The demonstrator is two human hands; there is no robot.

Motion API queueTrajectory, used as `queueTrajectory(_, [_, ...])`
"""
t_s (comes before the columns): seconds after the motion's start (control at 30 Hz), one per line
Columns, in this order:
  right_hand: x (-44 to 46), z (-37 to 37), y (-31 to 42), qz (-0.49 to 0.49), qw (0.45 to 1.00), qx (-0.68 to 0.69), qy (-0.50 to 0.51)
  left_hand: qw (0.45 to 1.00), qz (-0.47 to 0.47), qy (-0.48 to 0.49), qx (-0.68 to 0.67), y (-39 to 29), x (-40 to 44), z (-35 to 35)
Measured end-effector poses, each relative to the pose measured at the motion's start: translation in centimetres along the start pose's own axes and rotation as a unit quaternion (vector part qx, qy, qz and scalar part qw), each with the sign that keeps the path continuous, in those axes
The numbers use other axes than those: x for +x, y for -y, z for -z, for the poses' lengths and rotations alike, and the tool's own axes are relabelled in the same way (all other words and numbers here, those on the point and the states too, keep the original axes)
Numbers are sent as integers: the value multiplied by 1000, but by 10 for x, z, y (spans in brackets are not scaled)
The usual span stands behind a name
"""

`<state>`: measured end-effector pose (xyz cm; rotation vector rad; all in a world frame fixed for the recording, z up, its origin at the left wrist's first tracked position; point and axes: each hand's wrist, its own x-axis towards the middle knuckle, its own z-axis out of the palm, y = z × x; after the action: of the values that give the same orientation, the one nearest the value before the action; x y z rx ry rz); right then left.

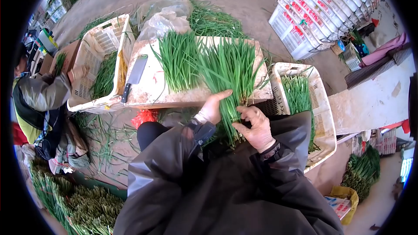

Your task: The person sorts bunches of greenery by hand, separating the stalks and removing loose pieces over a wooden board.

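A loose bunch of long green stalks hangs over the near edge of the pale board, its leaves lying across the board. My left hand is wrapped round the bunch from the left, thumb across the stalks. At its lower right my right hand has its fingers bent against the stalk ends, thumb and fingers apart; whether it grips any stalks is hard to tell. Another bundle of green stalks rests on the board further left. The cleaver lies at the board's left end, its dark handle toward me.
White crates with greens stand left and right of the board. Behind it are a clear plastic bag and loose greens. Stacked white crates stand at the back right. A co-worker sits at the left.
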<state>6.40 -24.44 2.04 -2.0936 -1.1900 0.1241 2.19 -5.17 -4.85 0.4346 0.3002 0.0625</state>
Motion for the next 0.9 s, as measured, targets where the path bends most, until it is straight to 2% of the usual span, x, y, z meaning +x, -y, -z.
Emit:
queueTrajectory(0.03, [4, -4, 1, 59, 997, -32, -36, 1000, 1, 3, 2, -1, 0, -1])
queueTrajectory(0.13, [15, -7, -4, 153, 983, -99, -29, 1000, 11, 24, 3, -3, -3, -3])
queueTrajectory(0.27, [31, -1, -2, 101, 984, 15, -145, 999, 39, 14, 8, -1, -7, -4])
queueTrajectory(0.3, [32, 3, -6, 71, 986, 40, -146, 999, 43, -1, 22, -2, -9, -4])
queueTrajectory(0.4, [35, 8, -15, -101, 971, 76, -202, 999, 31, -22, 38, -6, -13, -7])
queueTrajectory(0.43, [37, 9, -22, -107, 970, 112, -189, 999, 32, -15, 33, -6, -12, -3])
queueTrajectory(0.53, [21, 5, -27, -120, 962, 239, -53, 1000, 24, 8, 19, -9, -7, 3])
queueTrajectory(0.57, [20, 3, -12, -86, 980, 178, -34, 1000, 15, 16, 15, -9, -7, 3])
queueTrajectory(0.7, [23, -13, 6, -82, 997, 13, -3, 999, 7, 53, 6, -8, -3, 10])
queueTrajectory(0.83, [28, -25, -11, -93, 982, 167, -7, 999, 2, 47, 1, -14, -8, 8])
queueTrajectory(0.9, [29, -20, -15, -193, 941, 277, 28, 997, 2, 74, 8, -18, -10, 6])
